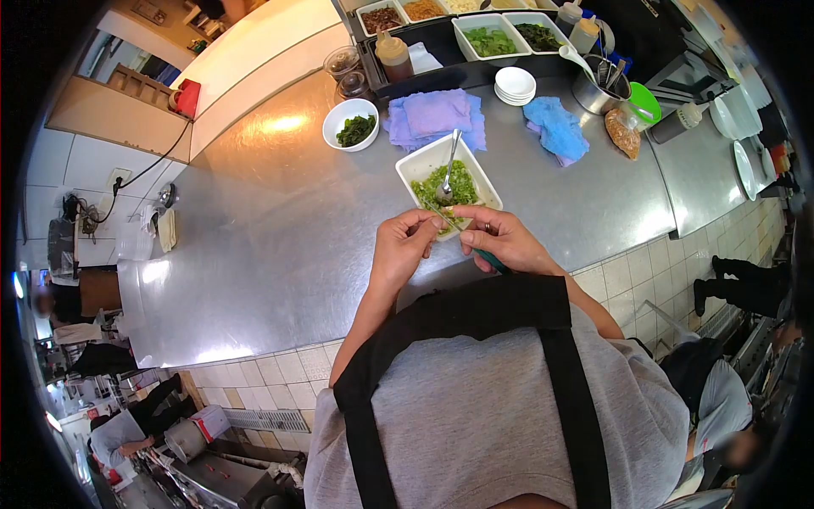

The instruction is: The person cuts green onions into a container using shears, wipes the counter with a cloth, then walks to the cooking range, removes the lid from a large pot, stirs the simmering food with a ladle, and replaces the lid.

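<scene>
Over the near edge of a white rectangular tub (491, 188) I hold both hands close together. My right hand (506, 240) is closed around a small knife with a dark green handle (492, 260); its thin blade points up and to the left. My left hand (407, 241) is pinched, its fingertips beside the blade, and whatever lies between them is too small to make out. Chopped green pieces (462, 180) fill the tub's bottom. A metal spoon (448, 181) stands in them, its handle leaning on the far rim.
On the steel counter (280, 246) are a white bowl of dark greens (350, 127), folded purple cloths (437, 119), a blue cloth (555, 127) and stacked small white dishes (515, 86). Behind are ingredient tubs (490, 41), a sauce bottle (393, 56) and a utensil pot (600, 89). Other people stand at both sides.
</scene>
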`<state>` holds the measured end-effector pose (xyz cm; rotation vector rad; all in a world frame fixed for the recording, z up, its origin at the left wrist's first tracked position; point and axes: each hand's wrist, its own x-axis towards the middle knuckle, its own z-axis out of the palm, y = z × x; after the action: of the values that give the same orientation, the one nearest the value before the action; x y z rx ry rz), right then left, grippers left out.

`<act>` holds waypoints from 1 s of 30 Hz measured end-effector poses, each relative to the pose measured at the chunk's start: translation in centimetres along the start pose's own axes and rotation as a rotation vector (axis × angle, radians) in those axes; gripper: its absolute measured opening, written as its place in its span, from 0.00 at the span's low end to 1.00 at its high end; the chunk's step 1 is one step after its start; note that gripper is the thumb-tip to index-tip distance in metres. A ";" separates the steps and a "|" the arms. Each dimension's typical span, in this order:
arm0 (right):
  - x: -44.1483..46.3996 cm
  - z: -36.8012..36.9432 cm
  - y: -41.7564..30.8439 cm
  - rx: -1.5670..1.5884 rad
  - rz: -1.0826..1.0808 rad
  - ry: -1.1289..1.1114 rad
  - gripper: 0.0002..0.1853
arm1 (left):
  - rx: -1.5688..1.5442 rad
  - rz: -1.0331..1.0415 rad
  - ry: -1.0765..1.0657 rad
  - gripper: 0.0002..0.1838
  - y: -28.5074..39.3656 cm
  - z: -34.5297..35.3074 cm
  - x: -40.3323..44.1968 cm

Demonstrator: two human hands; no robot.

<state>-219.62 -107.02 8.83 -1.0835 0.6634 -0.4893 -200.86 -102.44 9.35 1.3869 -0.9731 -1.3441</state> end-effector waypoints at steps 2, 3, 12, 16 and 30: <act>0.0 0.0 0.1 -0.020 -0.003 0.009 0.21 | 0.003 -0.001 -0.006 0.08 0.0 0.0 0.0; 0.0 0.0 0.1 -0.035 -0.007 0.016 0.21 | 0.008 -0.003 -0.007 0.08 0.2 0.1 0.0; -0.2 0.3 -0.3 -0.077 -0.024 0.089 0.20 | 0.003 -0.001 0.019 0.07 0.1 0.0 -0.1; -0.3 0.1 -0.3 -0.028 -0.006 -0.026 0.21 | 0.012 0.007 -0.013 0.08 -0.1 0.0 -0.1; -0.3 0.5 -0.2 -0.183 -0.019 0.186 0.19 | 0.060 0.016 0.006 0.09 0.3 0.5 -0.2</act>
<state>-219.49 -106.54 9.22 -1.2265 0.8756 -0.5582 -201.39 -102.40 9.71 1.4242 -1.0253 -1.3075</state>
